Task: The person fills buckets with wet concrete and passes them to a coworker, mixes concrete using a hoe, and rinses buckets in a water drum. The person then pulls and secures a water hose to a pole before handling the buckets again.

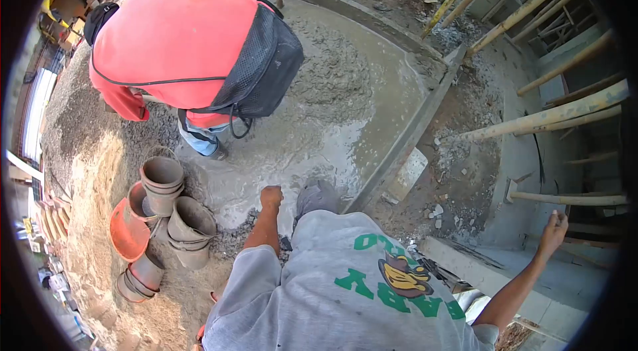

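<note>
My left hand is closed in a fist above the wet floor, with nothing visible in it. Out to the far right, my right hand is raised with its fingers loosely apart, holding nothing, just below the end of a bamboo pole. Between my arms is the grey shirt on my body. Several stacked buckets stand to the left of my left hand. Wet concrete mix lies ahead, inside a low concrete edge.
A person in a red top bends over at the upper left, with a dark backpack. A sand and gravel pile spreads along the left. A low wall runs diagonally, and bamboo poles slant in from the right.
</note>
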`<action>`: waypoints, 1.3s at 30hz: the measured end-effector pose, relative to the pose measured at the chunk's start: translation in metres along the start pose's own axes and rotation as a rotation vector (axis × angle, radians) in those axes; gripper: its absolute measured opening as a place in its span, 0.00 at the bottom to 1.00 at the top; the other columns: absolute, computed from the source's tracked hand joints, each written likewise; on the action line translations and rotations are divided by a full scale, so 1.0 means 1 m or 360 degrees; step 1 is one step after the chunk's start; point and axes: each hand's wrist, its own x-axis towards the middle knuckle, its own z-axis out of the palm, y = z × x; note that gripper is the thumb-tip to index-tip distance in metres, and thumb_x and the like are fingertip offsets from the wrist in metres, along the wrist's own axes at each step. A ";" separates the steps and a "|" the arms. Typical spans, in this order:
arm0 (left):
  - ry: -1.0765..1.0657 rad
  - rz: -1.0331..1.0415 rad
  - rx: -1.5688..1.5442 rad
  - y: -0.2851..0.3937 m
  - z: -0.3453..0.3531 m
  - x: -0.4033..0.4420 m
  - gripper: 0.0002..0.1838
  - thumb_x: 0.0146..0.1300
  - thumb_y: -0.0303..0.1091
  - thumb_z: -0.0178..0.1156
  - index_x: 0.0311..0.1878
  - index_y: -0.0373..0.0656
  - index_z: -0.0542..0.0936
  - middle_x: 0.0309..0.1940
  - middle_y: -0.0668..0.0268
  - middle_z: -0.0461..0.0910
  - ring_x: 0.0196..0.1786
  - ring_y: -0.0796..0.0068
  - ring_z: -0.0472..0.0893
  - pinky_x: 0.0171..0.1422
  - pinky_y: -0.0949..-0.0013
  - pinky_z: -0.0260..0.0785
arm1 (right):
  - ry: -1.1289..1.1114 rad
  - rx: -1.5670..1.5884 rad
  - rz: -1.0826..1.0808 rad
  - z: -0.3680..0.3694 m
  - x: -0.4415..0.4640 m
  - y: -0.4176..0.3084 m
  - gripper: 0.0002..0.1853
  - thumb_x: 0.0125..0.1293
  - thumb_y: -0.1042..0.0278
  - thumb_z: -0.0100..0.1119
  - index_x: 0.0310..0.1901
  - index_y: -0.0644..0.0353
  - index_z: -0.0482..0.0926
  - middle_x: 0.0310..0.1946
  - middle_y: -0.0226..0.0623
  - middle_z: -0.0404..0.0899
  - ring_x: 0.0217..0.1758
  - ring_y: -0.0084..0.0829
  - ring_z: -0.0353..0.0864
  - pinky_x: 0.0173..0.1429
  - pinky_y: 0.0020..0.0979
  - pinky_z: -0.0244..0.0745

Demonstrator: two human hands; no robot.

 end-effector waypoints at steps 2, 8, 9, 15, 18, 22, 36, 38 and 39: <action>-0.0188 -0.0051 0.0036 -0.019 -0.038 0.000 0.08 0.59 0.33 0.57 0.26 0.40 0.76 0.21 0.67 0.77 0.20 0.76 0.75 0.20 0.72 0.64 | -0.1042 0.0232 0.0351 0.094 -0.046 -0.050 0.17 0.62 0.57 0.57 0.41 0.65 0.75 0.31 0.42 0.76 0.30 0.31 0.76 0.30 0.33 0.72; 0.0219 0.0049 -0.0475 0.002 -0.168 -0.013 0.10 0.60 0.36 0.59 0.35 0.36 0.77 0.22 0.66 0.78 0.21 0.77 0.76 0.24 0.73 0.67 | -0.1650 0.0290 0.0607 0.233 -0.082 -0.119 0.29 0.60 0.59 0.59 0.61 0.61 0.66 0.35 0.42 0.75 0.22 0.32 0.75 0.19 0.33 0.68; 0.0366 0.0099 -0.0567 0.006 -0.184 -0.014 0.11 0.61 0.36 0.59 0.36 0.37 0.77 0.23 0.66 0.78 0.21 0.78 0.76 0.22 0.74 0.65 | -0.1635 0.0239 0.0546 0.235 -0.076 -0.145 0.31 0.60 0.58 0.59 0.63 0.60 0.64 0.36 0.43 0.76 0.22 0.33 0.75 0.19 0.33 0.69; 0.0551 0.0003 -0.0958 -0.023 -0.213 -0.039 0.10 0.62 0.38 0.57 0.38 0.40 0.77 0.23 0.66 0.79 0.23 0.77 0.78 0.21 0.75 0.63 | -0.1633 0.0399 0.0218 0.246 0.004 -0.242 0.22 0.62 0.58 0.56 0.52 0.63 0.71 0.31 0.40 0.75 0.20 0.33 0.75 0.18 0.31 0.70; 0.0535 -0.0159 -0.1099 -0.068 -0.190 -0.056 0.11 0.63 0.39 0.57 0.37 0.41 0.77 0.23 0.66 0.78 0.22 0.77 0.77 0.18 0.73 0.62 | -0.1672 0.0435 -0.0053 0.254 0.031 -0.304 0.18 0.62 0.58 0.56 0.47 0.63 0.72 0.27 0.38 0.74 0.20 0.31 0.74 0.18 0.31 0.70; 0.0499 -0.0499 -0.0928 -0.158 -0.143 -0.073 0.10 0.62 0.40 0.56 0.37 0.43 0.76 0.27 0.64 0.80 0.19 0.72 0.77 0.18 0.70 0.61 | -0.1730 0.0518 -0.0414 0.292 0.047 -0.362 0.15 0.61 0.58 0.57 0.40 0.63 0.73 0.24 0.35 0.74 0.20 0.30 0.74 0.19 0.32 0.70; 0.1199 -0.0260 -0.0938 -0.075 -0.056 -0.053 0.15 0.56 0.43 0.59 0.33 0.38 0.82 0.24 0.59 0.81 0.30 0.67 0.81 0.38 0.65 0.71 | -0.2346 0.0011 -0.0509 0.453 0.050 -0.446 0.17 0.64 0.58 0.52 0.48 0.62 0.73 0.36 0.43 0.77 0.26 0.37 0.79 0.26 0.39 0.76; 0.1336 -0.0155 -0.0986 -0.021 -0.047 -0.074 0.19 0.56 0.45 0.60 0.41 0.38 0.81 0.30 0.56 0.82 0.35 0.64 0.82 0.42 0.63 0.71 | -0.2429 -0.0064 -0.0516 0.476 0.068 -0.451 0.18 0.64 0.58 0.52 0.49 0.62 0.73 0.37 0.43 0.78 0.26 0.38 0.79 0.26 0.41 0.77; 0.1400 -0.0162 -0.0779 -0.008 -0.047 -0.090 0.18 0.57 0.44 0.60 0.42 0.37 0.80 0.31 0.57 0.82 0.36 0.64 0.82 0.43 0.64 0.71 | -0.2464 -0.0063 -0.0516 0.489 0.075 -0.459 0.18 0.64 0.58 0.52 0.49 0.62 0.73 0.38 0.44 0.78 0.26 0.39 0.79 0.26 0.41 0.77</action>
